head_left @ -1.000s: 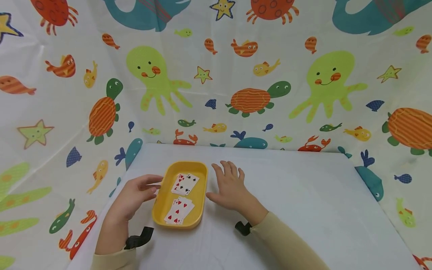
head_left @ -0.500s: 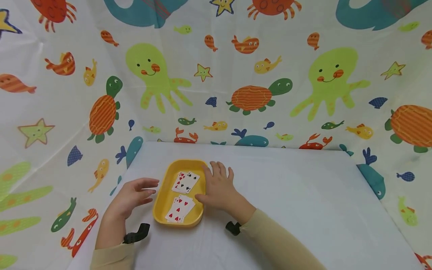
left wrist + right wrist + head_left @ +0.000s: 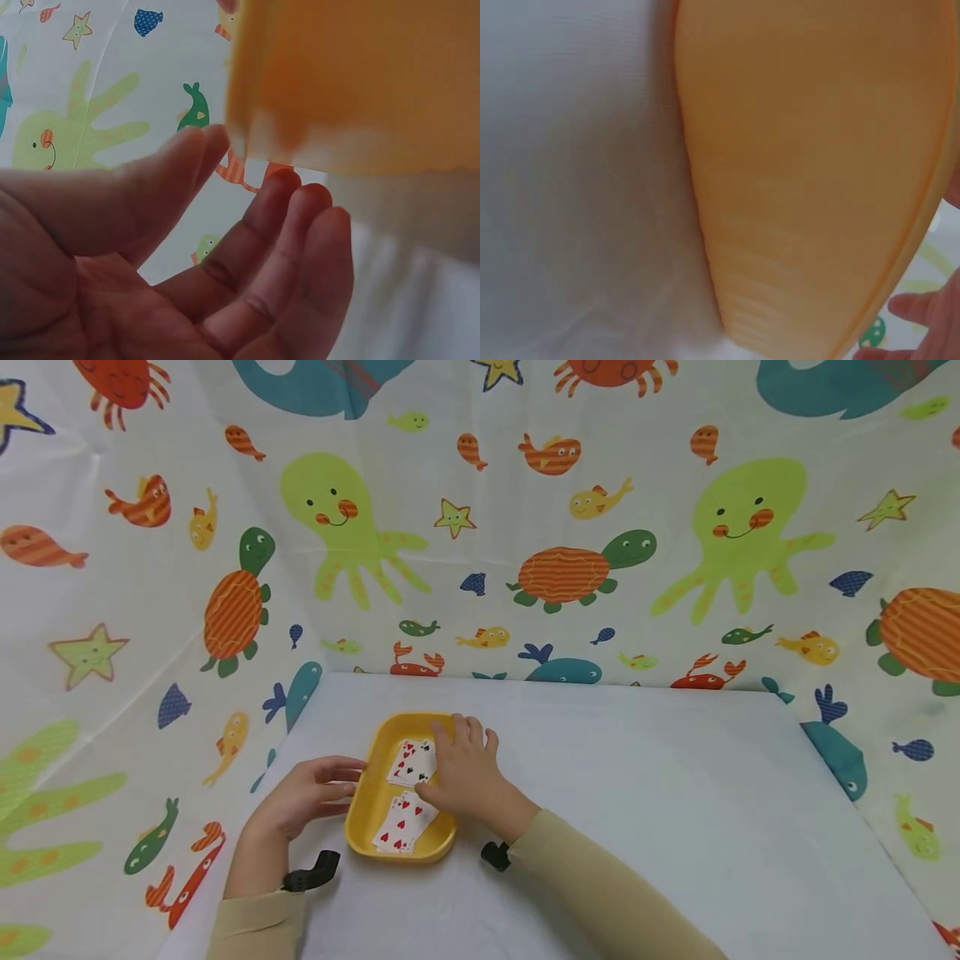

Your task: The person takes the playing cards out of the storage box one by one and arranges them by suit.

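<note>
A yellow tray (image 3: 375, 768) stands on the white table, with a pile of playing cards (image 3: 411, 762) in its far half. A second pile of cards (image 3: 401, 828), a heart card on top, lies in the near half. My left hand (image 3: 303, 793) is at the tray's left side, fingertips right at the rim. In the left wrist view, this hand's (image 3: 195, 255) fingers bend loosely below the tray wall (image 3: 360, 75). Over the right rim, my right hand (image 3: 472, 777) has its fingers spread and partly hides the far pile. The tray wall (image 3: 802, 165) fills most of the right wrist view.
White cloth (image 3: 637, 802) covers the table to the right of the tray. A curtain (image 3: 435, 552) printed with sea animals hangs behind the table and along its left side. Black wrist cameras (image 3: 311, 872) are strapped at both wrists.
My right hand has moved left, from beside the tray to over its right rim. The left hand drew slightly back, then came in again to the left rim. The cards keep their places.
</note>
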{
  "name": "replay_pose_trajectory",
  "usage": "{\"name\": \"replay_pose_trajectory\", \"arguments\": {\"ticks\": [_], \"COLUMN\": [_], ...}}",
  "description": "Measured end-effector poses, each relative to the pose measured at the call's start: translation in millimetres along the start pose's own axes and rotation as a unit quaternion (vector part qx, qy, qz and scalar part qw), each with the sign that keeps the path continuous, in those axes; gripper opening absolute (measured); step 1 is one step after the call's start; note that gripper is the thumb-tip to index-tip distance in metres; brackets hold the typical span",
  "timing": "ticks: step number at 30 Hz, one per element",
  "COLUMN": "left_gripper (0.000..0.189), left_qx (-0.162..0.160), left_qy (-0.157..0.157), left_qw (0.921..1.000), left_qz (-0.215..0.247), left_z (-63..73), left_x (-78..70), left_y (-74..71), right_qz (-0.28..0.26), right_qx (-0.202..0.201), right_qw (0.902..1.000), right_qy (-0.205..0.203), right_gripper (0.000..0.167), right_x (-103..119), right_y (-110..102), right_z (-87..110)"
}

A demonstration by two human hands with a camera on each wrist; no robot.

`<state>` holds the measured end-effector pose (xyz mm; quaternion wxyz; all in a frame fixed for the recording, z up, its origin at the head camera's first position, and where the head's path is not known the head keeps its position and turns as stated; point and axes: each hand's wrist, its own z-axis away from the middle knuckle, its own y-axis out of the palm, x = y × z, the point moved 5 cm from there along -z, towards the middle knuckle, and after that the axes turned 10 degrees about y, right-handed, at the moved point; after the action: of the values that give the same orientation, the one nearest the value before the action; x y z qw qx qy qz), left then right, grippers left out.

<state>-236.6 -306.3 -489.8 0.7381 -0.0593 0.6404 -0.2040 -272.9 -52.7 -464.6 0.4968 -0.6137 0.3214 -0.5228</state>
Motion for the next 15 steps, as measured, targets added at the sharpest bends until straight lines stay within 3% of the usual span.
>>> {"name": "replay_pose_trajectory", "arguments": {"ticks": [15], "left_gripper": [0.046], "left_qx": [0.013], "left_qy": [-0.002], "left_qw": [0.9999], "left_qz": [0.002], "left_z": [-7.7], "left_x": [1.0], "left_y": [3.4], "right_qz": [0.015], "right_qx": [0.018], "right_qw": [0.9997], "right_qy": [0.009], "right_gripper": [0.1], "right_x": [19], "right_y": [14], "right_z": [-19.1]}}
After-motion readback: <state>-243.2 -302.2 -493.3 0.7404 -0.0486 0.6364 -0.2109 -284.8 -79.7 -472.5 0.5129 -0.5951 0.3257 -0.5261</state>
